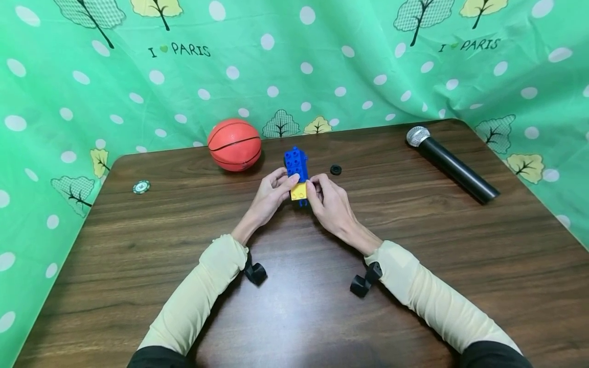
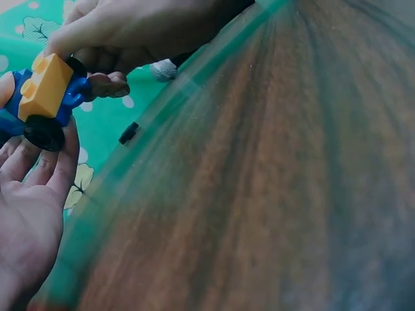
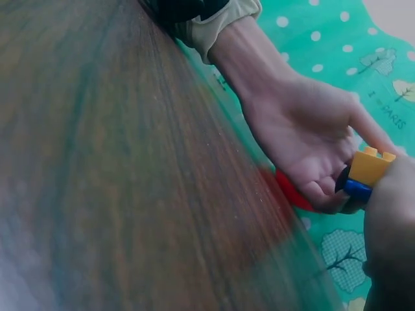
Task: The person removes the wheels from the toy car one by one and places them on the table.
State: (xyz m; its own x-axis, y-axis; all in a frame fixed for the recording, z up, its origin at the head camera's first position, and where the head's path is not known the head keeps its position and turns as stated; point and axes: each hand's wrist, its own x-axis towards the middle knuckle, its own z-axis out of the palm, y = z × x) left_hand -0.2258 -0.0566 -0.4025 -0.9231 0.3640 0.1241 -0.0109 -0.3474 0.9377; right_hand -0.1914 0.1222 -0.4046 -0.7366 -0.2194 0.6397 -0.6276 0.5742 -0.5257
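A toy car (image 1: 296, 166) built of blue and yellow blocks is held up between both hands, its studs showing. My left hand (image 1: 268, 197) grips it from the left, thumb on top and fingers beneath. At the yellow block (image 1: 298, 191), my right hand (image 1: 332, 204) pinches the car's right side with thumb and forefinger. In the left wrist view a black wheel (image 2: 44, 133) sits on the car's near side, and another, partly hidden, is by the right fingers. A loose black wheel (image 1: 336, 169) lies on the table just beyond the right hand.
On the brown wooden table (image 1: 161, 266), a small red basketball (image 1: 234, 145) stands at the back, left of the car. A poker chip (image 1: 141, 186) lies far left. A black microphone (image 1: 453, 166) lies at the right. Behind hangs a green dotted cloth (image 1: 276, 61).
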